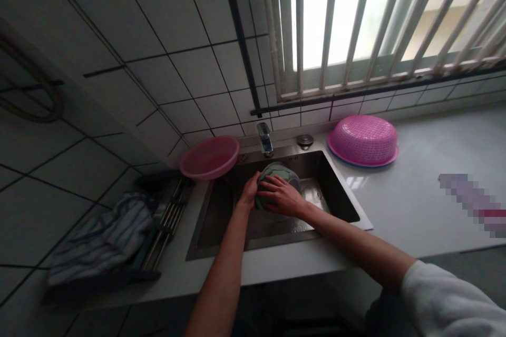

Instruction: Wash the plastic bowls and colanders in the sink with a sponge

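Observation:
Over the steel sink, both hands are on a round, bowl-like vessel that looks glassy and tilted. A grey-green cloth lies against it. My left hand grips the near left edge, thumb uppermost. Pressed flat over the cloth is my right hand, its fingers slightly parted and curved around it. The hands hide much of the vessel, so its exact kind is unclear. Behind it, the faucet stands at the sink's back rim.
A pink basin rests at the sink's back left corner. On the right counter sits an upturned pink colander. A striped cloth hangs over a rack on the left. A drain strainer lies near the faucet. A barred window is above.

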`<state>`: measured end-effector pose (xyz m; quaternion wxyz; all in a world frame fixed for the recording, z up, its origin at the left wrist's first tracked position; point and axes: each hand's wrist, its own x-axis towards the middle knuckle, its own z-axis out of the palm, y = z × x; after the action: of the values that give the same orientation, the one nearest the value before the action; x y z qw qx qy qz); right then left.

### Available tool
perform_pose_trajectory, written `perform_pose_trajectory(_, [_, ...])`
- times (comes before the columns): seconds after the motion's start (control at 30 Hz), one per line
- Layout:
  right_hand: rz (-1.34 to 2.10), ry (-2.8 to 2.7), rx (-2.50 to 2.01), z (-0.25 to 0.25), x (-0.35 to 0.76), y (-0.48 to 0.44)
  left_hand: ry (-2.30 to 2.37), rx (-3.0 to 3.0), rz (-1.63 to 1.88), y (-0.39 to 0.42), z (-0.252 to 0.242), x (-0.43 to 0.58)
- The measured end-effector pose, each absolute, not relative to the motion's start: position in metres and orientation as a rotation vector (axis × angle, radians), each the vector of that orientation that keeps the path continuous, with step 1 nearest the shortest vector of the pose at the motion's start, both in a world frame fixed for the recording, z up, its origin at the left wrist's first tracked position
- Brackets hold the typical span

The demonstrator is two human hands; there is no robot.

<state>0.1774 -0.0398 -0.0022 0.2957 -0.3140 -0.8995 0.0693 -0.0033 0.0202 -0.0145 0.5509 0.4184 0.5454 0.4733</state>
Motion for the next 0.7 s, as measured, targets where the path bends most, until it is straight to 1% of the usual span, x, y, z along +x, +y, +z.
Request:
perform_pose_trajectory(0.27, [0.349,-1.994,-1.216,-0.007,0.208,-0.012,1.218,1.137,1.023,0.015,-0.005,0.005])
perform_pose_trajectory(0.37, [0.273,-2.077,-1.169,-0.007,0.199,-0.023,1.215,1.188,1.062,0.015,-0.005,0.002])
perform_pose_trajectory(0.5, [0.161,-2.285,-0.975,-0.002,0.182,-0.038,1.271,1.143,1.138,0.015,-0.005,-0.001])
perform_pose_trajectory(0.6, [0.164,-2.322,-0.937,0.003,0.184,-0.037,1.276,1.118,1.147,0.015,-0.004,0.000])
perform_pose_trajectory(0.7, [0.208,-2.229,-1.013,0.005,0.195,-0.028,1.209,1.153,1.126,0.014,0.000,0.004])
